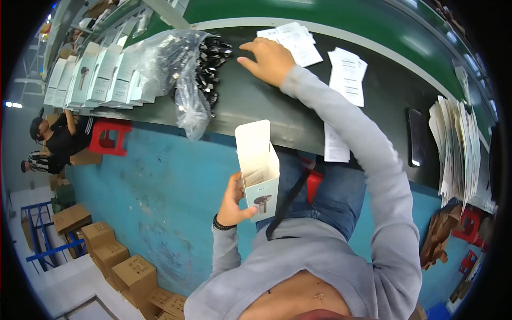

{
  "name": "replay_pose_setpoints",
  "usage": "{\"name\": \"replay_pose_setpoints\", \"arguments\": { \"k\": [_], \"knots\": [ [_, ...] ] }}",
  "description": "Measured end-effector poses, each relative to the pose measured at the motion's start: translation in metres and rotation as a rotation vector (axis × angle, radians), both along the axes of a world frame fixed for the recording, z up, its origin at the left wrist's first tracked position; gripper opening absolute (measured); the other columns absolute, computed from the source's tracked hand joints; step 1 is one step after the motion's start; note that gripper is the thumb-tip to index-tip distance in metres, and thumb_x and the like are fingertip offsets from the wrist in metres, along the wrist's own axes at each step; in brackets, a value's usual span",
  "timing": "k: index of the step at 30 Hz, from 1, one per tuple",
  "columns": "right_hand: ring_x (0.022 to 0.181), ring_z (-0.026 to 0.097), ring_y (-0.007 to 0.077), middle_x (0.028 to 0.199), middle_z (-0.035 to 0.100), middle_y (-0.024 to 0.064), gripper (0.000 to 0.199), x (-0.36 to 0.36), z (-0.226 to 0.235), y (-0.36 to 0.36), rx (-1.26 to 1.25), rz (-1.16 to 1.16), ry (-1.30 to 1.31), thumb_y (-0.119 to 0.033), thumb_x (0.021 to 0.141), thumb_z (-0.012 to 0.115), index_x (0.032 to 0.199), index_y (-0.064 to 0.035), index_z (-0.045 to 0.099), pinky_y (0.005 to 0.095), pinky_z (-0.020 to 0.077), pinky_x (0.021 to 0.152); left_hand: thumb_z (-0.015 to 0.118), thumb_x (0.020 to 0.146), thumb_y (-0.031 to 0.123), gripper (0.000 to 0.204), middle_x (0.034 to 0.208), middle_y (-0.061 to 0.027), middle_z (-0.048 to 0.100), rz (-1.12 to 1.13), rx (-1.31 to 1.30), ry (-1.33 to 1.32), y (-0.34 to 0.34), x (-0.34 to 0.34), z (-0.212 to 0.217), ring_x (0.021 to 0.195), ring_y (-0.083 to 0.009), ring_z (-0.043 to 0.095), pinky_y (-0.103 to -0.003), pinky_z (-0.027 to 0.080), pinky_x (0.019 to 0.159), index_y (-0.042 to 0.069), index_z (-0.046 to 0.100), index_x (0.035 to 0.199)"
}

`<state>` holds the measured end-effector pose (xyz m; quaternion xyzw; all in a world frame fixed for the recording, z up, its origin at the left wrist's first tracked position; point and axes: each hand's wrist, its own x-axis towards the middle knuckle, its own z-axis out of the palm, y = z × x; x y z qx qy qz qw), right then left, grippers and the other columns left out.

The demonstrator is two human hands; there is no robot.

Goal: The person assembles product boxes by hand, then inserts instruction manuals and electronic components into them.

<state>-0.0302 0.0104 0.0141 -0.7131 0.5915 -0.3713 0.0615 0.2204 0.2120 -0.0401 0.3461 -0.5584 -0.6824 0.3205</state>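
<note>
My left hand (230,207) is closed around the side of a pale blue and white cardboard box (262,184), held upright in front of my lap. Its top flap stands up, and something light-coloured, perhaps a folded insert, shows inside. Above the dark table, my right hand (268,60) is stretched toward the left with thumb and fingers apart, and nothing shows in it. Just left of its fingertips lies a pile of small glossy black pieces (209,66), too small to name, spilling from a clear plastic bag (168,58). Printed leaflets (301,47) lie right beside and behind that hand.
Several upright boxes (101,77) crowd the table's left end. More leaflets (346,80), a black phone (415,136) and a stack of flattened boxes (453,152) lie rightward. Brown cartons (133,272) and a red stool (109,137) stand on the floor. Other people (61,133) are far left.
</note>
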Motion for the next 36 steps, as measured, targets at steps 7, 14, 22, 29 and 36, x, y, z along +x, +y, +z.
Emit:
{"name": "replay_pose_setpoints", "arguments": {
  "k": [7,14,22,29,36],
  "knots": [
    [0.081,0.061,0.0307,0.087,0.064,0.0129,0.022,0.016,-0.036,-0.078,0.093,0.008,0.291,-0.024,0.082,0.056,0.094,-0.0088,0.066,0.0399,0.0495,0.072,0.073,0.068,0.03,0.087,0.124,-0.0161,0.046,0.094,-0.05,0.003,-0.015,0.021,0.0,0.116,-0.0264,0.046,-0.037,0.037,0.094,0.001,0.022,0.133],
    [0.059,0.053,0.0137,0.073,0.061,0.0065,0.014,-0.039,0.074,0.032,-0.093,0.377,-0.105,-0.011,0.079,0.064,0.091,-0.0044,0.067,0.0238,0.0392,0.05,0.075,0.066,0.029,0.089,0.125,-0.0156,0.045,0.041,-0.12,-0.082,-0.041,0.024,0.006,0.116,-0.0259,0.045,-0.036,0.035,0.095,0.0,0.022,0.132],
    [0.06,0.055,0.0187,0.086,0.059,0.0095,0.028,-0.046,0.109,0.143,0.069,0.724,0.163,-0.026,0.069,0.07,0.088,-0.0065,0.068,0.0271,0.0428,0.046,0.082,0.058,0.024,0.091,0.12,-0.0115,0.047,-0.118,-0.162,-0.086,-0.049,-0.017,0.025,0.112,-0.0223,0.046,-0.036,0.035,0.094,0.002,0.03,0.13],
    [0.069,0.047,0.0171,0.115,0.048,0.0242,0.074,-0.154,0.13,0.228,-0.031,0.18,0.042,-0.063,0.064,0.062,0.104,-0.0012,0.062,0.0268,0.041,0.06,0.077,0.066,0.041,0.083,0.115,-0.0093,0.053,-0.146,-0.083,-0.038,-0.099,-0.062,0.075,0.103,-0.0208,0.053,-0.036,0.043,0.088,-0.002,0.038,0.125],
    [0.108,0.049,0.0336,0.119,0.051,0.0195,0.047,-0.271,0.099,0.356,0.045,-1.051,0.522,-0.025,0.075,0.068,0.117,-0.0081,0.057,0.0385,0.0375,0.091,0.047,0.089,0.036,0.043,0.106,-0.0071,0.06,-0.024,0.177,0.035,-0.322,-0.164,0.113,0.093,-0.0197,0.06,-0.033,0.048,0.083,0.005,0.048,0.119]
  ]
}}
